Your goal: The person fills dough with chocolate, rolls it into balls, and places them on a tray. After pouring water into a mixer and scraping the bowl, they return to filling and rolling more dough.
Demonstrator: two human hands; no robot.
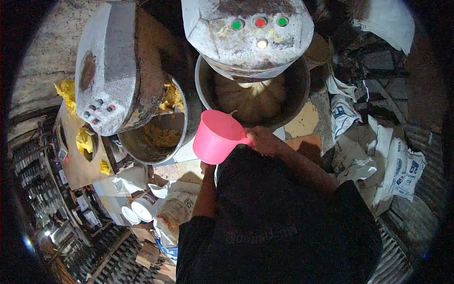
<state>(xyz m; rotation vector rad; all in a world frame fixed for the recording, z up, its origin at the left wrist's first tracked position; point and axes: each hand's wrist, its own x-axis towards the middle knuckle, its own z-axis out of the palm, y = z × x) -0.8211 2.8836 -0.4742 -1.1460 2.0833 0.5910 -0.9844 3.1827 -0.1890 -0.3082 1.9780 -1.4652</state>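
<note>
A pink plastic dipper (213, 139) is up in front of my chest, tilted so that part of its inside shows. My right hand (261, 140) is wrapped around its handle. Just below the dipper is my left hand (207, 167), its fingers hidden behind the pink wall. Beyond the dipper stands a large mixer bowl (204, 90) with a pale mass of dough (250, 102) in it. The mixer head (248, 35), with green and red buttons, hangs over that bowl.
A second mixer (113, 71) stands at left over a bowl (182, 137) with yellow dough. Yellow pieces (84, 140) lie on a wooden board (71, 163). White buckets (144, 208) and a sack (177, 213) sit at lower left. Printed sacks (406, 170) are piled at right.
</note>
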